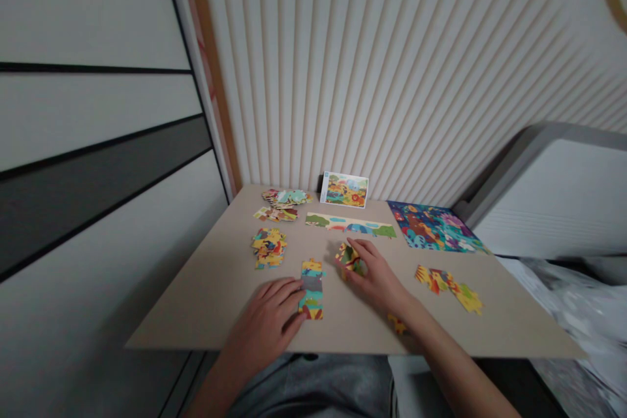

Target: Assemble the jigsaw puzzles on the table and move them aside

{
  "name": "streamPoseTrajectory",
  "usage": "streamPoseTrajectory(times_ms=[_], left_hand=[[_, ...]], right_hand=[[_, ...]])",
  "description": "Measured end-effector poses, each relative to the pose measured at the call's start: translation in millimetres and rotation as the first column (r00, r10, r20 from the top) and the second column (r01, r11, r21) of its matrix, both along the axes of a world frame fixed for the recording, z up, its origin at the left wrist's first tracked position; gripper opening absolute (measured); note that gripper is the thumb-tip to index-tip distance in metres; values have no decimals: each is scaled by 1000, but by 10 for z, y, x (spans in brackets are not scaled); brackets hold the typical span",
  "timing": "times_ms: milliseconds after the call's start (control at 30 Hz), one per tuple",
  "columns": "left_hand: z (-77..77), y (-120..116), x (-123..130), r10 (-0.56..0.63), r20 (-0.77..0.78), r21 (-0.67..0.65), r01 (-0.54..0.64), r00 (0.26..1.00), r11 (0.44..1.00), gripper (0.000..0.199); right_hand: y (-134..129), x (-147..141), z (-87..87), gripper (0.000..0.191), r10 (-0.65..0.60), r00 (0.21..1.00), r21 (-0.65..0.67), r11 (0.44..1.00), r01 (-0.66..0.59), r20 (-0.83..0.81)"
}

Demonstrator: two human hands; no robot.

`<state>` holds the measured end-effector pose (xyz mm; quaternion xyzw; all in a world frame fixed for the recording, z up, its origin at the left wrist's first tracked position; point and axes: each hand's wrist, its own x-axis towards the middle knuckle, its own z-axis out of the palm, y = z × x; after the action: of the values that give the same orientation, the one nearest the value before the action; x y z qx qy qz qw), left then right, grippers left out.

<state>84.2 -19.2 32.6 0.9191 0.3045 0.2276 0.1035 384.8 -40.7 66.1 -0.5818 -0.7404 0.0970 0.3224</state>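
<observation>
My left hand [269,317] lies on the table with its fingers stretched out, the tips touching the left edge of a short upright strip of joined jigsaw pieces [313,284]. To the right of that strip, my right hand [376,276] grips a yellow, green and red jigsaw piece [347,256] between thumb and fingers, just above the tabletop. I cannot tell whether more than one piece is in that grip. Under my right forearm a yellow piece [396,323] is partly hidden. Farther back runs a long joined strip [350,225] with trees and a blue animal.
A picture card [344,190] leans against the pleated wall. Stacked pieces [287,199] and a loose pile [269,247] lie on the left of the table [206,300]. To the right are a finished-looking dark blue puzzle [435,227] and several yellow-red pieces [448,284].
</observation>
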Motion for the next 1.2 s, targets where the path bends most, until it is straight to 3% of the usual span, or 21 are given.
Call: streamPoseTrajectory(times_ms=[233, 400, 533, 600, 700, 833, 933, 1067, 1200], left_hand=[[-15, 11, 6, -3, 14, -7, 3, 1000, 1000, 38], [-40, 38, -3, 6, 116, -16, -4, 993, 1000, 37], [-46, 25, 40, 58, 274, -159, -14, 960, 987, 28], [-49, -11, 115, 111, 345, -325, 7, 932, 946, 34], [-56, -89, 282, 182, 433, -553, 101, 883, 827, 45], [-35, -159, 487, 296, 568, -681, 237, 768, 693, 44], [14, -151, 572, 420, 623, -737, 316, 660, 598, 45], [68, -97, 618, 532, 630, -760, 309, 566, 571, 53], [98, -78, 639, 535, 628, -763, 314, 565, 565, 55]], right_hand=[[-51, 8, -12, 68, 56, 998, 71, 996, -54, -17], [-230, -117, -12, 68, 103, 994, 34, 994, -104, 21], [-408, -280, -22, 66, 192, 978, -21, 981, -191, 76], [-476, -354, -1, 66, 238, 967, -22, 971, -237, 90], [-553, -436, 59, 66, 293, 950, 5, 955, -295, 104], [-646, -483, 113, 58, 303, 948, 46, 950, -309, 98], [-694, -480, 52, 54, 199, 980, 87, 977, -197, -22], [-659, -475, -204, 43, 41, 949, 156, 988, 8, -312], [-580, -498, -458, 36, -32, 854, 107, 989, 102, -519]])
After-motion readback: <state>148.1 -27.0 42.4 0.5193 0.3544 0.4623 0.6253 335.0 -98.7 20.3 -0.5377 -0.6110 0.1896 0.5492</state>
